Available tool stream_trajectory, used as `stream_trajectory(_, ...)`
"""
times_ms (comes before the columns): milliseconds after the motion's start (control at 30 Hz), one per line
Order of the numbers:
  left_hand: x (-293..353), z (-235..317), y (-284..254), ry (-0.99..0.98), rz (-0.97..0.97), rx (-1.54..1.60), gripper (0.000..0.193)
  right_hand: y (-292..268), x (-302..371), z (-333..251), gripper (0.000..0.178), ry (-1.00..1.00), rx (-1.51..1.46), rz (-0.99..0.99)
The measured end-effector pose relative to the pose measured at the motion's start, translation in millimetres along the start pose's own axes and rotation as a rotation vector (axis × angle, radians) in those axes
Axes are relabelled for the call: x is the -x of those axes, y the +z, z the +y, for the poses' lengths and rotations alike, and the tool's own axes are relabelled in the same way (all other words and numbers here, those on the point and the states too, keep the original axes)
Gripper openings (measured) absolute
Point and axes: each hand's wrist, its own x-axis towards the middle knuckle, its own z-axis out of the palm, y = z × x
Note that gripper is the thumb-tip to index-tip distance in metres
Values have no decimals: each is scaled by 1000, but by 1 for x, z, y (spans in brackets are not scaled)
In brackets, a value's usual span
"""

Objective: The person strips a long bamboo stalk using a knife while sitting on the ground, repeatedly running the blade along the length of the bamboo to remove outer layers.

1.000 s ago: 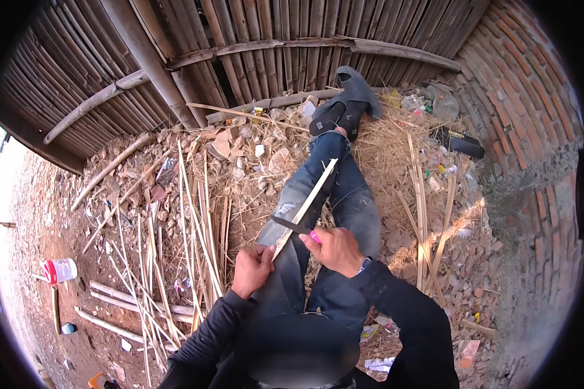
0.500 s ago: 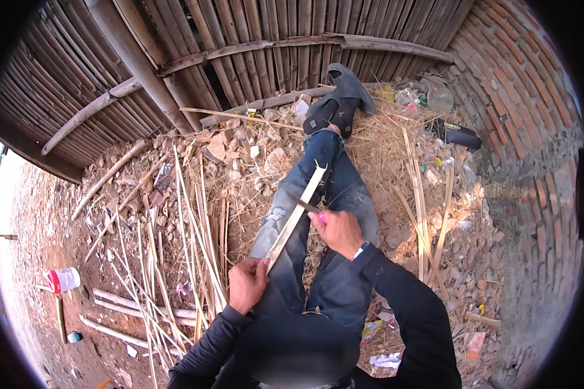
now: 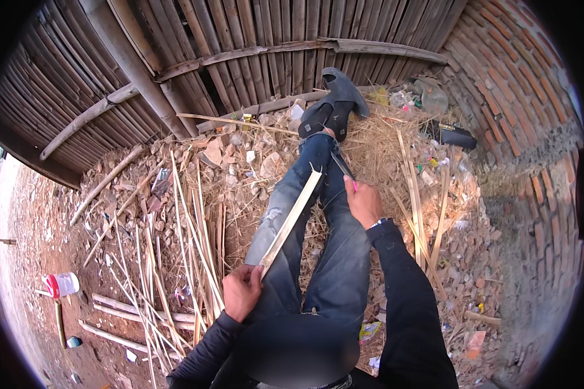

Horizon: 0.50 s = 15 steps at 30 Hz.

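My left hand (image 3: 242, 292) is closed on the near end of a pale, flat bamboo strip (image 3: 291, 223), which slants up and away across my jeans. The strip's far end looks slightly frayed. In my right hand (image 3: 365, 202) I grip a knife (image 3: 342, 165) by its pink handle, most of which my fingers cover. Its dark blade points up and to the left, over my shin and apart from the strip. My legs (image 3: 334, 272) are stretched out in front, crossed at the ankles, in dark shoes (image 3: 337, 107).
Several thin split strips (image 3: 191, 240) lie on the rubble at my left, near some thicker poles (image 3: 143, 311). A white and red bucket (image 3: 63, 284) lies farther left. More strips (image 3: 414, 194) are at my right, before a brick wall (image 3: 532, 129). A bamboo wall (image 3: 266, 71) closes the far side.
My right hand has moved the knife off the strip, to the right and a little away from me. My left hand still holds the strip in nearly the same place.
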Motion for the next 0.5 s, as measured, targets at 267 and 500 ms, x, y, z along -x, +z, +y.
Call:
stream_trajectory(267,-7,-6,11,80,102,-87,29,3,126,-73,51,-471,-200,-332)
stream_trajectory(500,-8,1,9,55,93,-54,26,15,122,-70,51,-504,-208,-286)
